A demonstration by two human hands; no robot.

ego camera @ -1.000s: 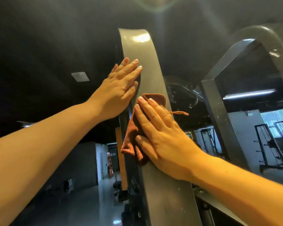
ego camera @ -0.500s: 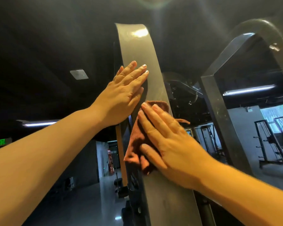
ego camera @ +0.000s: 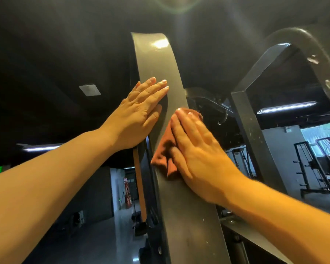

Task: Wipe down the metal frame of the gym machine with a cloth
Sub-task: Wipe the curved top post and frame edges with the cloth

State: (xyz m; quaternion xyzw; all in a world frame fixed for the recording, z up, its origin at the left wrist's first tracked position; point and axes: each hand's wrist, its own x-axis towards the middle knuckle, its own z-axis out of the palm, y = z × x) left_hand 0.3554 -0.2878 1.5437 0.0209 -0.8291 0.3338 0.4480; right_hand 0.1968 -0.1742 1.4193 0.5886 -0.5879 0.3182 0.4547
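Observation:
A wide grey metal upright of the gym machine frame (ego camera: 158, 60) rises through the middle of the view, curving at the top. My left hand (ego camera: 139, 115) lies flat with straight fingers on its left edge. My right hand (ego camera: 194, 149) presses an orange-brown cloth (ego camera: 162, 151) flat against the face of the upright, just below and right of the left hand. The palm hides most of the cloth; its folds stick out to the left and at the fingertips.
A second grey frame bar (ego camera: 253, 134) slants upward to the right and bends over at the top. Between the two bars sits a dark pulley bracket (ego camera: 210, 105). Other gym racks (ego camera: 312, 164) stand far right. A dark ceiling with strip lights (ego camera: 286, 107) is overhead.
My right hand has slid the cloth to the right across the upright, off its left edge. The left hand has stayed flat on the frame.

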